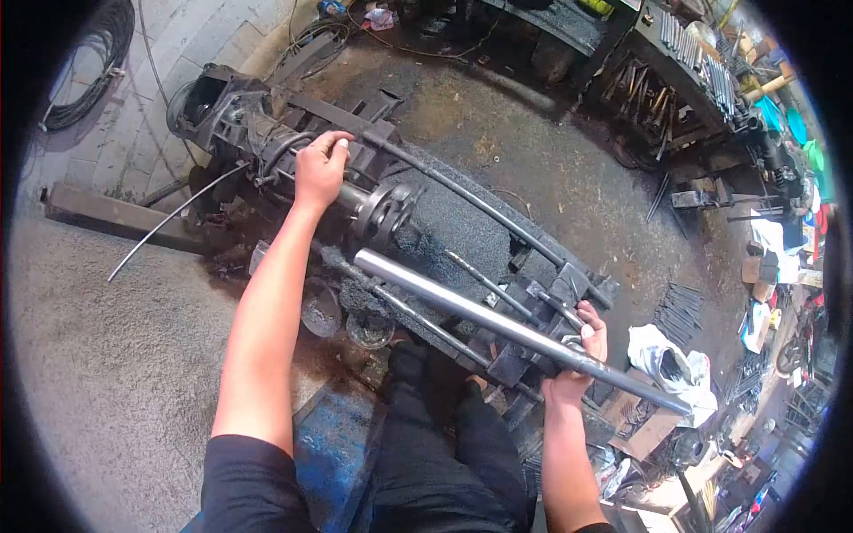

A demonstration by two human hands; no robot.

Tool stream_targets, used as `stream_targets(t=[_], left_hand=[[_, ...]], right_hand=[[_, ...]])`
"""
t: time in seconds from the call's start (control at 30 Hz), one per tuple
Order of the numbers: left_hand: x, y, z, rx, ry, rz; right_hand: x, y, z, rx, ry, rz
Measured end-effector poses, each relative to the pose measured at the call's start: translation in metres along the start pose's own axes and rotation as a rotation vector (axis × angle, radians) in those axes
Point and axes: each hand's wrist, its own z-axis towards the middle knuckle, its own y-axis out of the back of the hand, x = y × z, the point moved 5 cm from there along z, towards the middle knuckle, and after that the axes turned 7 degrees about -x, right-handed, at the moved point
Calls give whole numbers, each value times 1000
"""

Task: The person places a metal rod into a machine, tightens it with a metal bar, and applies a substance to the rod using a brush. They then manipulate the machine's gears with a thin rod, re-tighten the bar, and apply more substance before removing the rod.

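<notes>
Grimy workshop floor [107,355] bears a long machine [444,231], its head end clasped by the left hand [322,164], seemingly for bracing, while the right hand [577,351] grips a rod [444,298] lying along it.

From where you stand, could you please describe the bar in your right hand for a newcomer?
Find the long dark machine bed on the floor. Along its near side runs the bar, gripped by the right hand. It alone is thick and shiny silver; neighbouring rods are thin and dark.
</notes>
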Motion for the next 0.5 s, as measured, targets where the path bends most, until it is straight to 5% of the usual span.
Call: stream_targets(t=[0.5], left_hand=[[-2, -2, 3, 42, 48, 98]], right_hand=[[-9, -32, -1, 83, -16, 71]])
